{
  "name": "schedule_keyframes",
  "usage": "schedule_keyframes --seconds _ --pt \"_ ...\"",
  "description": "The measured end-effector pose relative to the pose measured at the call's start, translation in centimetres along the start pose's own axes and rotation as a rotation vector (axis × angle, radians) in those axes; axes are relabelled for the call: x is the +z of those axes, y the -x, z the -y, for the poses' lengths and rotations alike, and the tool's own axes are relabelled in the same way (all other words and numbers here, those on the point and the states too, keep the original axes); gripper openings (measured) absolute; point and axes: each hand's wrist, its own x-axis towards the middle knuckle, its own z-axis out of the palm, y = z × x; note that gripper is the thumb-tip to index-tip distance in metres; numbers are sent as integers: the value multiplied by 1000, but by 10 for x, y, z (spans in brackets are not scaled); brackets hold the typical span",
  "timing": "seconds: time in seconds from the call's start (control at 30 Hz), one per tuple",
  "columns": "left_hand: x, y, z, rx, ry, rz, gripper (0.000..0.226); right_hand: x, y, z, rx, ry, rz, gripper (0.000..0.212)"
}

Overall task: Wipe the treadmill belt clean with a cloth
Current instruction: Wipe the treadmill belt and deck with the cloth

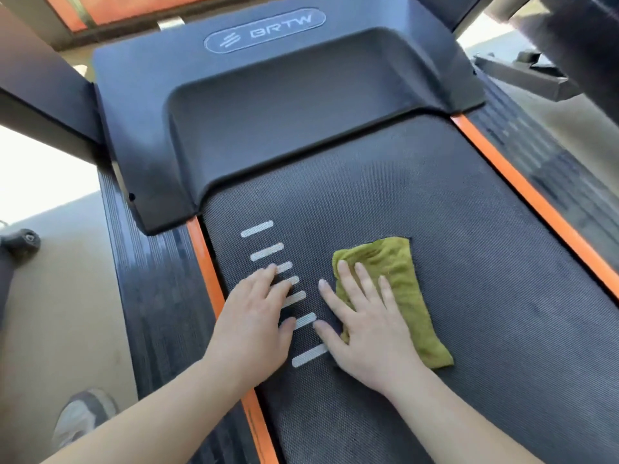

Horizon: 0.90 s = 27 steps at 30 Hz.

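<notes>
The treadmill belt [452, 256] is dark and textured, with a column of white stripes [268, 251] near its left side. A green cloth [402, 272] lies flat on the belt, right of the stripes. My right hand [363, 321] presses on the cloth's left part with straight, spread fingers; its thumb and index finger lie on the bare belt. My left hand [256, 313] rests flat on the belt over the stripes, left of the cloth and apart from it.
The dark motor cover [268, 105] with a logo closes off the belt's far end. Orange strips [522, 189] and ribbed side rails [157, 279] run along both sides. A shoe [83, 416] stands on the tan floor at the left.
</notes>
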Motion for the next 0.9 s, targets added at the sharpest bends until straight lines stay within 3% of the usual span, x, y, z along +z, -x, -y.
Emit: schedule_keyframes --seconds 0.1,0.17,0.27,0.43,0.5,0.6,0.67,0.7,0.73,0.8,0.9 --pt "9 8 11 25 -44 38 67 15 -11 -25 -118 99 12 63" --pt "10 7 14 40 -12 45 66 9 -37 -36 -89 130 10 71" --pt "2 5 13 18 -2 101 66 0 -83 -42 76 164 -26 84" --pt "-4 22 22 3 -148 137 73 6 -105 1 365 51 -78 71" --pt "-1 26 27 0 -177 163 74 17 -85 27 254 -37 -109 69" --pt "4 26 28 -12 -148 138 70 33 -24 49 -185 -69 -48 66" --pt "8 26 29 0 -161 131 69 29 -4 33 -409 -42 35 68" --pt "8 27 29 4 -175 125 69 22 -8 16 -429 -17 48 72" --pt "7 27 28 5 -190 126 70 14 -18 0 -368 26 39 78" --pt "5 28 26 14 -211 163 71 0 -48 -28 -54 104 -1 95" --pt "1 27 23 18 -232 188 70 -8 -79 -35 395 126 7 87"
